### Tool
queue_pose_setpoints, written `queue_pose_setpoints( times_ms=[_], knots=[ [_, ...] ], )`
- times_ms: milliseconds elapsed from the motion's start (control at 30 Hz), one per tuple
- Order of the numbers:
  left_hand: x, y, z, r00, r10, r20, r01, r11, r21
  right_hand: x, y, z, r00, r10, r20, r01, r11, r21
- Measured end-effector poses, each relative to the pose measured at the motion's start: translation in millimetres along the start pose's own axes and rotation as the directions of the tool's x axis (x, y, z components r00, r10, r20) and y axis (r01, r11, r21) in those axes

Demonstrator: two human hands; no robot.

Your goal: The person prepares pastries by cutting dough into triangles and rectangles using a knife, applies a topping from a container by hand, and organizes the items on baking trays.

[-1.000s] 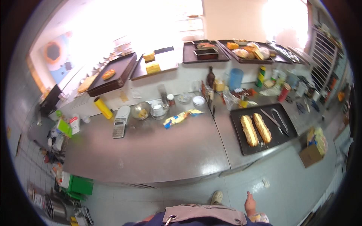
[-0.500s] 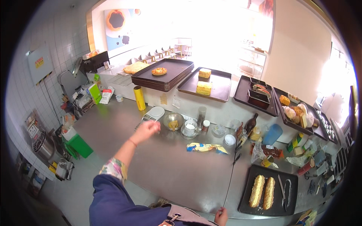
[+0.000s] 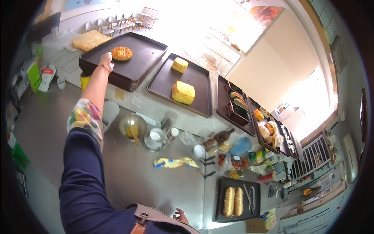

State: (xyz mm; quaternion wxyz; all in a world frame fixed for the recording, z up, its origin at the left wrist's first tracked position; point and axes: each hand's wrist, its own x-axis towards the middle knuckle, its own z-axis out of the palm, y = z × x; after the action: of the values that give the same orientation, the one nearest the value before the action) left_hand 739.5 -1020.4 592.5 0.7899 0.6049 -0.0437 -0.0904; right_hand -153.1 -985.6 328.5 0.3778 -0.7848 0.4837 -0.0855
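My left hand (image 3: 106, 62) reaches out over the top of a stack of dark baking trays (image 3: 145, 59). Its fingertips meet the left edge of a round topped bread (image 3: 122, 54) lying there; whether they grip it is hidden. Low in the picture, beside my apron, my right hand (image 3: 180, 215) is empty with its fingers apart. Right of the stack, another tray (image 3: 156, 83) carries two yellow blocks of cake or bread, a smaller one (image 3: 179, 65) behind a larger one (image 3: 183, 92).
On the steel counter (image 3: 152, 187) stand a metal bowl (image 3: 124, 124) with a yellow spatula (image 3: 134, 133), a glass cup (image 3: 154, 141) and a crumpled yellow-blue wrapper (image 3: 176, 162). A tray (image 3: 221, 202) with two long cream-topped rolls lies at right. Bottles and bags crowd behind it.
My left hand has gone from above the counter, near the bowl, up to the bread on the tray stack. The view has turned and moved closer to the trays. My right hand's fingers have spread.
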Motion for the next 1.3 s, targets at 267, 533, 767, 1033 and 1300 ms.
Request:
queue_pose_setpoints(
  times_ms=[267, 533, 767, 1033, 1300],
  knots=[
    [165, 2, -20, 0.977, 0.092, -0.193, 0.01, 0.881, 0.472, 108, -12, 74, 0.946, 0.168, 0.276, -0.199, 0.976, 0.089],
    [120, -34, 58, 0.913, -0.058, -0.404, 0.364, 0.563, 0.742, 126, -36, 72, 0.909, 0.327, 0.257, -0.35, 0.935, 0.048],
    [115, -32, 68, 0.956, 0.01, -0.294, 0.268, 0.388, 0.882, 132, -32, 67, 0.905, 0.336, 0.261, -0.364, 0.929, 0.065],
    [118, -24, 70, 0.919, -0.071, -0.388, 0.151, 0.972, 0.178, 122, -17, 61, 0.903, 0.34, 0.263, -0.375, 0.922, 0.096],
    [122, -63, 87, 0.977, -0.195, 0.084, 0.206, 0.966, -0.156, 70, 61, 62, 0.912, 0.364, 0.189, -0.399, 0.895, 0.199]
  ],
)
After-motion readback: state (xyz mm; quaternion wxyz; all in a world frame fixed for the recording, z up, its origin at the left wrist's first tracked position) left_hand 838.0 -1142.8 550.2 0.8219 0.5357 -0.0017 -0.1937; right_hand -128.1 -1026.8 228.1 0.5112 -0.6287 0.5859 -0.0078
